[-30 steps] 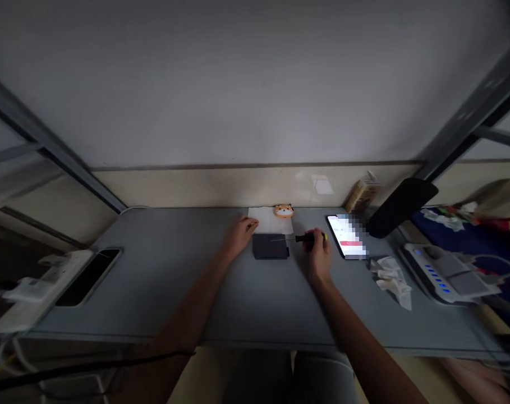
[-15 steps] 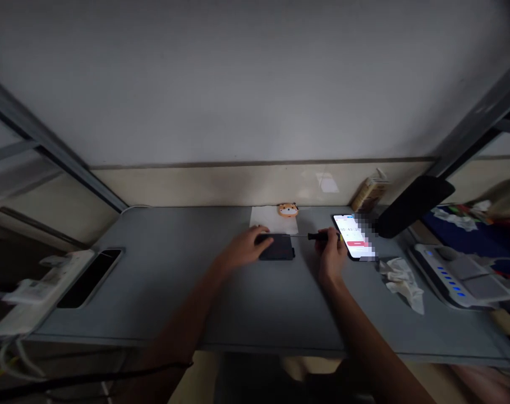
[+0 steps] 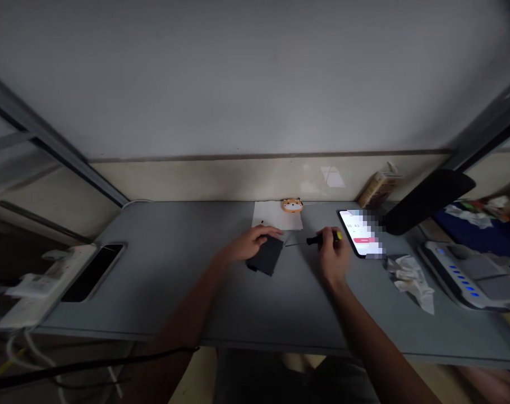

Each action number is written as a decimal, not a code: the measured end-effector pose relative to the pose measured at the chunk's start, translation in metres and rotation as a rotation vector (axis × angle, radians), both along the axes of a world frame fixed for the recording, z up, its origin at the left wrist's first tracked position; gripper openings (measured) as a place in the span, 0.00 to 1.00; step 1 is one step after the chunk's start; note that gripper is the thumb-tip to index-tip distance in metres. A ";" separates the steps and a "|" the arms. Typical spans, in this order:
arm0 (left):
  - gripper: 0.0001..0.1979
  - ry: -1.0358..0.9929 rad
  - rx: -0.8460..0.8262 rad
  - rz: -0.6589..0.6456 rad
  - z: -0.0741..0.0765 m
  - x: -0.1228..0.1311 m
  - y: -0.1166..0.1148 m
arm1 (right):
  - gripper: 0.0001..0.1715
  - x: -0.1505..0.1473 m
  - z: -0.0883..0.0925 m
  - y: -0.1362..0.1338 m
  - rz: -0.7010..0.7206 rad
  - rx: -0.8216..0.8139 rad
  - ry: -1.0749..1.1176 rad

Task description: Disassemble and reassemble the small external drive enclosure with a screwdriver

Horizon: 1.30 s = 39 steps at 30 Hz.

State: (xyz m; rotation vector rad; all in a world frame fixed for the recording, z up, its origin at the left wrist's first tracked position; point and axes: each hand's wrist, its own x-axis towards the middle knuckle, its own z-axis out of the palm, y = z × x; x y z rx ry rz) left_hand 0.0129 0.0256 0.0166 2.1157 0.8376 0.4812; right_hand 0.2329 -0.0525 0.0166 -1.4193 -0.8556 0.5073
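A thin, dark rectangular case (image 3: pixel 267 256) lies turned at a slant on the grey desk. The fingers of my left hand (image 3: pixel 248 242) are closed on its upper left edge, and the thumb is partly hidden. My right hand (image 3: pixel 334 259) is wrapped round the black handle of a screwdriver (image 3: pixel 314 240) with a yellow end. Its thin shaft points left, with the tip close to the case's right corner; whether they touch I cannot tell. Just beyond the left hand is a white sheet of paper (image 3: pixel 271 212) with a small dark bit on it.
An orange animal-faced item (image 3: pixel 292 206) sits at the paper's corner. Rightward are a lit phone (image 3: pixel 355 227), a carton (image 3: pixel 378 189), a black cylindrical object (image 3: pixel 429 201), crumpled tissue (image 3: pixel 412 283) and a device with blue lights (image 3: pixel 452 280). Another phone (image 3: pixel 93 273) and a power strip (image 3: pixel 48 292) lie left.
The case has been rotated from square to slanted and shifted slightly left under my left hand. The screwdriver tip has dropped from the case's top edge to its right corner. The view shifted slightly.
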 end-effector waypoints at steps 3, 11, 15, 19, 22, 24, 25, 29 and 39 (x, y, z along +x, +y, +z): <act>0.28 -0.035 0.026 0.054 -0.003 0.008 -0.001 | 0.27 -0.004 0.000 -0.005 0.069 -0.005 -0.072; 0.25 -0.040 0.052 0.097 -0.002 0.010 -0.001 | 0.24 -0.001 -0.001 -0.007 0.053 0.000 -0.094; 0.25 -0.049 0.067 0.115 -0.004 0.012 -0.003 | 0.21 -0.004 0.001 -0.008 0.123 0.013 -0.080; 0.24 -0.091 0.092 0.144 -0.005 0.015 -0.005 | 0.21 -0.011 0.002 -0.011 0.286 0.011 -0.105; 0.21 -0.129 0.099 0.174 -0.006 0.016 -0.004 | 0.21 -0.015 0.002 -0.012 0.375 0.013 -0.134; 0.17 -0.160 0.126 0.196 -0.004 0.016 -0.004 | 0.21 -0.015 0.002 -0.012 0.380 0.016 -0.128; 0.16 -0.174 0.145 0.204 -0.003 0.015 -0.004 | 0.22 -0.014 0.003 -0.012 0.371 0.017 -0.116; 0.13 -0.209 0.187 0.199 0.003 0.015 -0.007 | 0.24 -0.014 0.003 -0.010 0.337 0.005 -0.049; 0.09 -0.048 0.178 -0.041 0.013 0.014 -0.015 | 0.24 -0.008 0.008 -0.001 0.105 -0.015 0.221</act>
